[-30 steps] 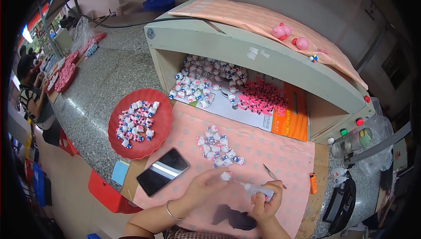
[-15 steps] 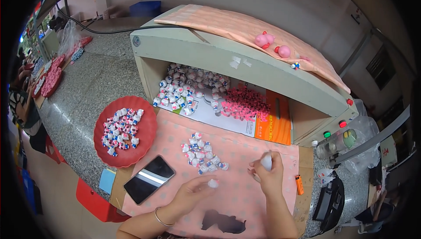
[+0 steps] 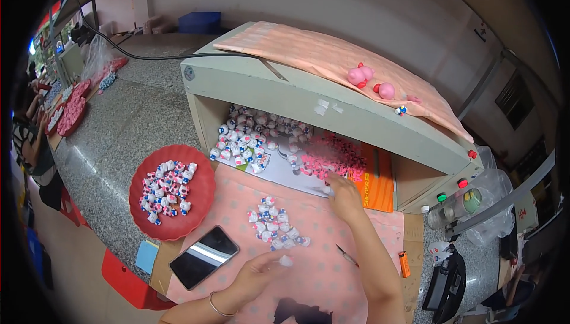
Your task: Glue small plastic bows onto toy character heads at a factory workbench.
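Note:
Closed around a small white figurine point(image 3: 286, 261) is my left hand point(image 3: 256, 277), low over the pink dotted cloth. My right hand point(image 3: 344, 198) reaches to the front of the shelf box, its fingertips close to a heap of small pink pieces point(image 3: 332, 156). A small white rounded object point(image 3: 328, 190) shows at those fingers, blurred. A thin dark pointed tool point(image 3: 347, 255) lies on the cloth beside my right forearm. Between my hands and the box sits a loose group of white, blue and pink figurines point(image 3: 274, 226).
A red scalloped dish point(image 3: 203, 211) of figurines stands left, near a black phone point(image 3: 205, 257). More white figurines point(image 3: 243, 140) fill the box's left side point(image 3: 249, 70). An orange lighter point(image 3: 404, 264), bottles point(image 3: 438, 219) and a black bag point(image 3: 448, 273) are on the right. People sit far left.
My right hand has moved forward and left to the pink pieces, and the pointed tool now lies on the cloth. My left hand stays nearly in place with the figurine. The view has tilted slightly.

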Action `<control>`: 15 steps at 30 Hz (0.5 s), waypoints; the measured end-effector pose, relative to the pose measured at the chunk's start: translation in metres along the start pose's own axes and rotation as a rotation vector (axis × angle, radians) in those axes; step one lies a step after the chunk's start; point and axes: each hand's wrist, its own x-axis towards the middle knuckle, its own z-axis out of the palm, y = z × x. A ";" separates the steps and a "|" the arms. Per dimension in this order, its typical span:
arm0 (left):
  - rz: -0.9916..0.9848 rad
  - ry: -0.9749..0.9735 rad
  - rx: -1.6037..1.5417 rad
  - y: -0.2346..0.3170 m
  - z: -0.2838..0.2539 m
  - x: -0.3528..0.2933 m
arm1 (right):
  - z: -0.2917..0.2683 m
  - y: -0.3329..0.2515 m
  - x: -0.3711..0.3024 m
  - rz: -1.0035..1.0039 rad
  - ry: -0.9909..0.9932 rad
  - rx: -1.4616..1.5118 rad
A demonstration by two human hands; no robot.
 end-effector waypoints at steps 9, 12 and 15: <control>-0.037 -0.009 -0.024 -0.001 0.001 0.000 | -0.021 0.009 -0.029 0.466 0.313 0.460; -0.033 -0.016 -0.031 -0.003 0.002 0.000 | -0.018 0.007 -0.022 0.423 0.221 0.368; -0.027 -0.006 -0.037 -0.003 0.001 0.001 | -0.016 0.005 -0.009 0.223 0.157 0.256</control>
